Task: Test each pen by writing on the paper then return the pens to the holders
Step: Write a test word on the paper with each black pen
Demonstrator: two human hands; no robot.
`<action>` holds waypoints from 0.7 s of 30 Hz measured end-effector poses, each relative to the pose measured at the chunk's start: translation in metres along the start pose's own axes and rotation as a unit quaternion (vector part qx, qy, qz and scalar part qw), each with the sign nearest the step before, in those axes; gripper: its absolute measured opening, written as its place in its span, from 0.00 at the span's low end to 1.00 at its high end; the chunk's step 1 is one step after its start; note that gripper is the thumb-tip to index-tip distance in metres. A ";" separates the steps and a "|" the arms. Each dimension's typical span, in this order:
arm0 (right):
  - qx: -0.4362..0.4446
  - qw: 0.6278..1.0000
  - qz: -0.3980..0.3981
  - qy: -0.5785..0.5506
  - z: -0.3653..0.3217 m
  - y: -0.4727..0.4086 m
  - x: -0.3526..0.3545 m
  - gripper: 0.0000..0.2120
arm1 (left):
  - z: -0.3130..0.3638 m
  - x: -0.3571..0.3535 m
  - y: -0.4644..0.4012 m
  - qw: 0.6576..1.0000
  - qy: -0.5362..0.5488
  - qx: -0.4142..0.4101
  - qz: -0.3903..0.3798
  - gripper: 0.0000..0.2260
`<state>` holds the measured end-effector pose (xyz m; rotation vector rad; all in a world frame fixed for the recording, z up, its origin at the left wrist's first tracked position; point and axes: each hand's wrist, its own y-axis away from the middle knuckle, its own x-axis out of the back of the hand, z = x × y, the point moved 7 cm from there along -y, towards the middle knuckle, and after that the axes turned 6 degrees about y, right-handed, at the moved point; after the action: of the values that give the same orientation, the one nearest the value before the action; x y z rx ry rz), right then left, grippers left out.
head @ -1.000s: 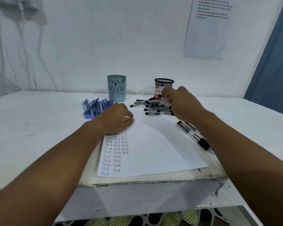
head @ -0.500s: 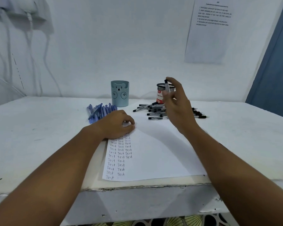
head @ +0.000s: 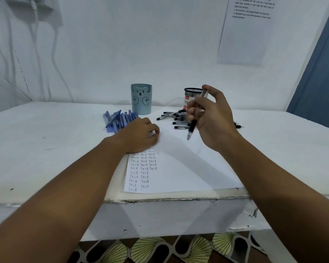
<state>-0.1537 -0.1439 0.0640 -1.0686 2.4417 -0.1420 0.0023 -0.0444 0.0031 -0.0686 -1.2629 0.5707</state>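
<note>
1. A white table [head: 46, 149] is set against a white wall, on which a printed notice [head: 249, 29] is fixed at upper right; cables [head: 34, 54] hang at upper left.
2. A sheet of paper [head: 188, 171] lies at the near edge of the table. Columns of the word "Test" [head: 143, 168] are written down its left side, so part of the testing is judged done.
3. The left hand [head: 139, 136] is rested on the upper left part of the paper, fingers curled loosely, nothing gripped. The sheet is judged to be steadied by it for writing.
4. The right hand [head: 212, 118] is raised above the paper. A black pen [head: 193, 126] is pinched between thumb and fingers, tip pointing down toward the sheet and not touching it. The remaining fingers are partly blurred; their exact spread cannot be told.
5. The right forearm is angled inward from the lower right.
6. Black pens [head: 176, 118] lie loose in front of a black mesh holder [head: 191, 96]; blue pens [head: 118, 119] lie heaped beside a blue bear holder [head: 141, 98]. Pens are thus grouped by their holder, presumably for return.
7. No pens show above either holder's rim.
</note>
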 end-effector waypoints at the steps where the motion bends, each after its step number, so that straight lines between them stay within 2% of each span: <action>1: 0.001 1.000 -0.011 0.028 0.004 0.005 -0.003 0.10 | 0.001 0.000 0.002 1.000 -0.009 0.002 -0.002 0.19; 3: 0.007 0.990 -0.025 0.139 0.012 0.015 -0.005 0.03 | 0.003 0.001 0.005 1.000 -0.020 -0.001 -0.004 0.20; 5: 0.007 0.976 -0.037 0.212 0.020 0.025 -0.005 0.10 | 0.005 0.004 0.006 1.000 -0.014 -0.015 0.008 0.14; 7: -0.004 0.977 -0.053 0.204 0.028 0.037 -0.007 0.12 | 0.008 0.009 0.007 0.999 0.007 -0.030 0.028 0.14; 10: -0.033 0.977 -0.107 0.179 0.041 0.052 -0.014 0.09 | 0.012 0.012 0.008 0.998 0.026 -0.046 0.041 0.12; 13: -0.048 0.965 -0.161 0.200 0.051 0.062 -0.019 0.18 | 0.011 0.012 0.010 0.997 0.038 -0.046 0.045 0.07; 14: -0.046 0.962 -0.166 0.212 0.052 0.064 -0.020 0.17 | 0.010 0.012 0.011 0.997 0.042 -0.042 0.043 0.08; 17: -0.059 0.955 -0.171 0.234 0.052 0.068 -0.025 0.06 | 0.010 0.010 0.013 0.998 0.049 -0.032 0.030 0.17; 19: -0.076 0.949 -0.188 0.243 0.053 0.071 -0.028 0.06 | 0.010 0.011 0.014 0.998 0.061 -0.024 0.026 0.18; 21: -0.074 0.942 -0.202 0.256 0.054 0.074 -0.028 0.09 | 0.010 0.012 0.014 0.997 0.062 -0.019 0.033 0.13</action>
<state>-0.1616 -0.0679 0.0063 -1.7820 2.6672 -0.4192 -0.0101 -0.0292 0.0120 -0.1753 -1.1538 0.5914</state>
